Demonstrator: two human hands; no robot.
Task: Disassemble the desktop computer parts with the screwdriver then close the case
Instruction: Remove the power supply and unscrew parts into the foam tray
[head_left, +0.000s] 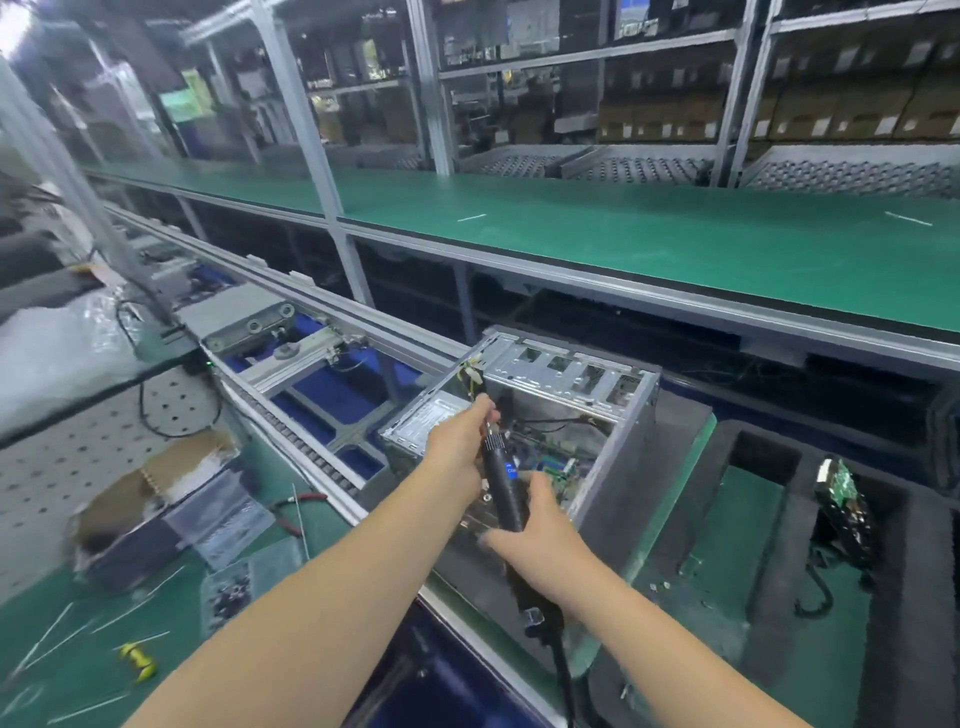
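An open grey desktop case (566, 374) lies on its side in the middle of the head view, its green motherboard (563, 462) showing inside. My right hand (540, 525) grips the black electric screwdriver (501, 480) by its body, with the cable trailing down toward me. My left hand (462, 436) pinches the front end of the screwdriver near the bit, over the case opening. The bit's tip is hidden behind my left fingers.
A dark foam tray (769, 545) at right holds a removed drive with a green board (844, 499). At left lie a cardboard box (156, 483), screw bags, red-handled pliers (298, 501) and a yellow tool (137, 660). A green shelf (675, 234) runs behind.
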